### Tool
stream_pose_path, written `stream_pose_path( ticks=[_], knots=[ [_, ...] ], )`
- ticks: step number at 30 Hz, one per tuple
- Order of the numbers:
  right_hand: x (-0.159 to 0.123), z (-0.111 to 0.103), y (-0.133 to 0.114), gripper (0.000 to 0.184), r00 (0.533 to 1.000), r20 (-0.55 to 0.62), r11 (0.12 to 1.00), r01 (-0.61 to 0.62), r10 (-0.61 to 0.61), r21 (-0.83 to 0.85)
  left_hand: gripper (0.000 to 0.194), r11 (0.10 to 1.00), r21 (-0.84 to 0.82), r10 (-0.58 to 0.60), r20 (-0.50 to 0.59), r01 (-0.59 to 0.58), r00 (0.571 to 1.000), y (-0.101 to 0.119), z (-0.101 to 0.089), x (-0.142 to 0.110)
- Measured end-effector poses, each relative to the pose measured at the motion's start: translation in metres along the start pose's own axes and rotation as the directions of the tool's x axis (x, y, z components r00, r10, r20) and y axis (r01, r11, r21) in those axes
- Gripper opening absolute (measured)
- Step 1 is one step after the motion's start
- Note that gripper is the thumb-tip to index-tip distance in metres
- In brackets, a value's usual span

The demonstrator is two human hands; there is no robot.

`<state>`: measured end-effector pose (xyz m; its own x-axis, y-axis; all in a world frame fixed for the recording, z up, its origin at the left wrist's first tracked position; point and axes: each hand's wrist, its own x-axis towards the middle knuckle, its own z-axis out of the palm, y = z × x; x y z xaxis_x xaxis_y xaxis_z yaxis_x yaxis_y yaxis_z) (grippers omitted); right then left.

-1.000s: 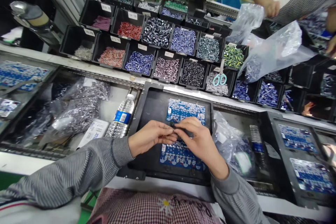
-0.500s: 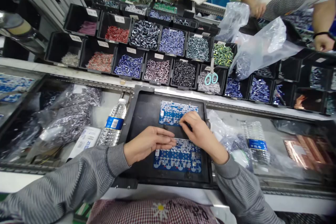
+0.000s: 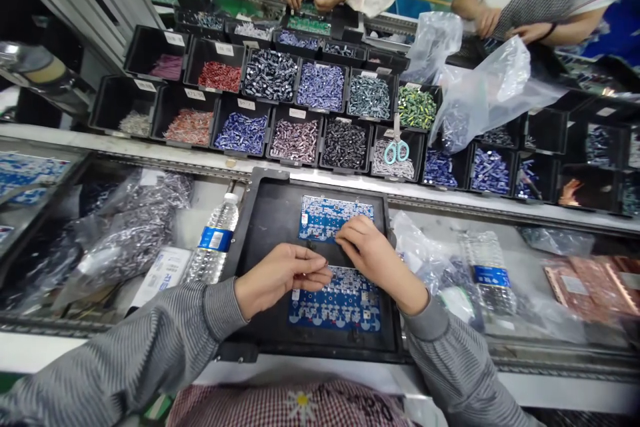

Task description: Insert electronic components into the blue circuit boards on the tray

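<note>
Hands have drawn apart since the earlier view: left hand (image 3: 283, 273) pinched above the lower blue circuit board (image 3: 335, 307), right hand (image 3: 367, 253) at the upper blue circuit board (image 3: 325, 217). Both boards lie in a black tray (image 3: 265, 213), looking partly populated; anything held is too small to tell.

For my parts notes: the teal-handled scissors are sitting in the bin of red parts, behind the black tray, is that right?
Not quite: the bin is wrong. The head view shows the teal-handled scissors in the bin of pale grey parts, behind the black tray.
</note>
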<state>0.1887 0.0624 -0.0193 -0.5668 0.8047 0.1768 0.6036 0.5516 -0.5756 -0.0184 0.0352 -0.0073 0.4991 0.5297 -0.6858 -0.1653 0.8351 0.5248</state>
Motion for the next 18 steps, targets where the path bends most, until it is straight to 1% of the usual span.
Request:
stream_pose_path(
  ticks=[3, 5, 7, 9, 11, 13, 15, 18],
  knots=[
    [-0.007, -0.008, -0.015, 0.013, 0.997, -0.072, 0.998, -0.001, 0.005, 0.064, 0.016, 0.999, -0.047, 0.014, -0.016, -0.015, 1.0, 0.002, 0.008, 0.002],
    [-0.011, -0.015, -0.026, 0.012, 0.997, -0.076, 0.996, -0.005, 0.012, 0.094, 0.014, 0.996, -0.082, 0.023, 0.017, -0.021, 1.0, 0.003, 0.015, 0.004],
    [-0.014, -0.022, -0.03, 0.012, 0.998, -0.061, 0.994, -0.016, 0.022, 0.107, 0.014, 0.991, -0.131, 0.024, 0.073, -0.014, 0.997, 0.003, 0.022, 0.006],
    [-0.015, -0.028, -0.023, 0.013, 0.997, -0.052, 0.996, -0.046, 0.05, 0.082, 0.014, 0.981, -0.196, 0.023, 0.122, 0.001, 0.992, 0.003, 0.027, 0.008],
    [-0.016, -0.03, -0.008, 0.014, 0.996, -0.034, 0.996, -0.085, 0.086, 0.015, 0.022, 0.972, -0.232, 0.003, 0.141, 0.03, 0.99, 0.001, 0.029, 0.01],
    [-0.017, -0.029, 0.008, 0.016, 0.994, 0.015, 0.992, -0.103, 0.104, -0.073, 0.028, 0.973, -0.224, -0.032, 0.112, 0.056, 0.993, 0.001, 0.03, 0.01],
    [-0.017, -0.026, 0.019, 0.018, 0.992, 0.07, 0.986, -0.092, 0.103, -0.139, 0.025, 0.979, -0.194, -0.056, 0.074, 0.07, 0.996, 0.001, 0.029, 0.01],
    [-0.016, -0.024, 0.023, 0.019, 0.991, 0.108, 0.982, -0.055, 0.075, -0.18, 0.018, 0.989, -0.136, -0.053, 0.066, 0.062, 0.996, 0.001, 0.027, 0.011]
  ],
)
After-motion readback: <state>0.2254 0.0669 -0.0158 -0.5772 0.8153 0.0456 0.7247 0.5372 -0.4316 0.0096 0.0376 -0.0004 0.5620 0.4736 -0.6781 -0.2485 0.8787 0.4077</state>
